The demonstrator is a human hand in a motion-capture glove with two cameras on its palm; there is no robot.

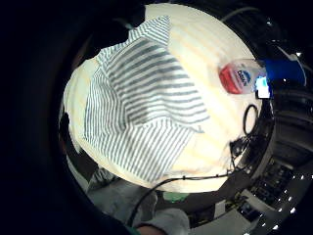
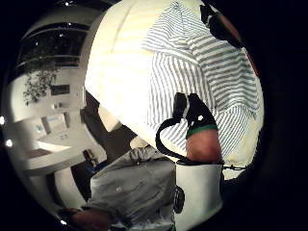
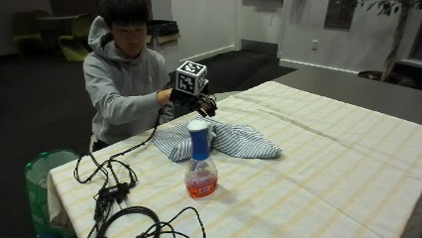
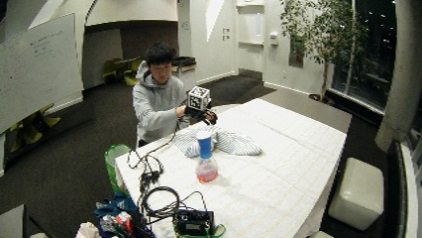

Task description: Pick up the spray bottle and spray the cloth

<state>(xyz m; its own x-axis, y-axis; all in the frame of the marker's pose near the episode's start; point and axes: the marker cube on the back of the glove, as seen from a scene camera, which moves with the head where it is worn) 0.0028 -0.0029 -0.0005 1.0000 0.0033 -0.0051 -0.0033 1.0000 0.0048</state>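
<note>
1. Nearest the outside camera, black cables (image 3: pixel 115 191) lie coiled on the striped tablecloth (image 3: pixel 342 163).
2. Just behind them the spray bottle (image 3: pixel 200 161) stands upright on the tablecloth, blue top up, reddish liquid in its base; nothing touches it.
3. Beyond the bottle, the blue-and-white striped cloth (image 3: pixel 221 140) lies rumpled on the table.
4. Farther back, the gloved right hand (image 3: pixel 195 101) hovers above the cloth, holding nothing; whether its fingers are spread or curled cannot be told.
5. The person in a grey hoodie (image 3: pixel 122 87) sits behind the table's far edge.
</note>
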